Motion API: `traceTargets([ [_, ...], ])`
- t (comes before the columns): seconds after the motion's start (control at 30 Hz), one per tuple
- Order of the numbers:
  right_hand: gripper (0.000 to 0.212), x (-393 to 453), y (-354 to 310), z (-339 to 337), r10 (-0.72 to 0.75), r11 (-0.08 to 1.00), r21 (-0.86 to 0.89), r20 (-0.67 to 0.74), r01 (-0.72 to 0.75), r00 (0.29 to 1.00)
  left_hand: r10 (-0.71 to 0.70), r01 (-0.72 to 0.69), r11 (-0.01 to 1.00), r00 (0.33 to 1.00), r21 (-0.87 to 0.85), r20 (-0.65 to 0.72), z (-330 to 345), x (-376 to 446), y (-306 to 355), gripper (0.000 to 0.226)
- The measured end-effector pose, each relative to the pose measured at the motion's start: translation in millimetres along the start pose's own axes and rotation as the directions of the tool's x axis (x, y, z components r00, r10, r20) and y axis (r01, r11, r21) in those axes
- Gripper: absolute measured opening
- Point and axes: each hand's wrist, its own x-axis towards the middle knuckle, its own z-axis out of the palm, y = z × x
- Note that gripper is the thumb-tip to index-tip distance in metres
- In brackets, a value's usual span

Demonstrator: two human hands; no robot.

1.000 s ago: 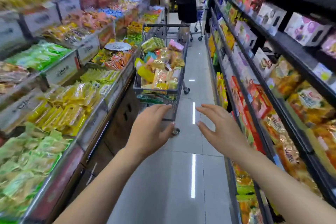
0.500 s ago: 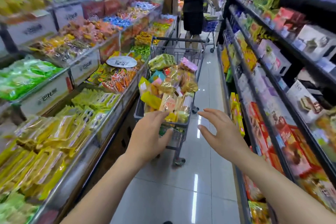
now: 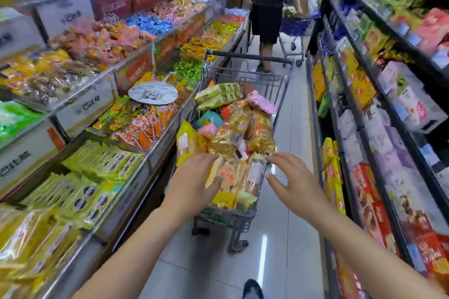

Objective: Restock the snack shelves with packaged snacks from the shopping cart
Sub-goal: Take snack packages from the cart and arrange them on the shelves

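both hands are spread and grip nothing: left hand [image 3: 192, 184] lies over the snack packs [image 3: 233, 143] heaped in the cart [image 3: 226, 219], right hand [image 3: 295, 183] hovers at the cart's right edge. bins [image 3: 97, 165] run left of the cart, shelves [image 3: 379, 153] right; beyond the cart stands a person [image 3: 267, 7].

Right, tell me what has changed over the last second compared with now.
The person has walked up to the shopping cart, so both hands have come from short of it to over its near end. The left hand now touches the snack packs; the right hand hovers open beside them. Nothing is gripped yet. The cart's load and the shelves look unchanged.
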Motion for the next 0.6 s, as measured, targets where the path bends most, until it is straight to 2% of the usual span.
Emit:
traceTargets([
  [0.3,0.039,114.2,68.2,13.3,-0.068,0.998,-0.001,0.145,0.069,0.987,-0.138,0.137,0.990,0.988,0.021,0.066,34.8,88.1,-16.7,0.053],
  [0.47,0.040,164.8,88.5,29.3,-0.033,0.999,0.012,0.184,0.031,0.982,-0.172,0.166,0.984,0.978,0.057,0.121,50.3,132.5,-41.0,0.056],
  [0.6,0.042,204.5,103.2,49.8,0.048,0.998,0.027,0.207,-0.055,0.977,-0.177,0.172,0.984,0.969,0.041,0.175,67.8,179.1,-70.6,0.058],
])
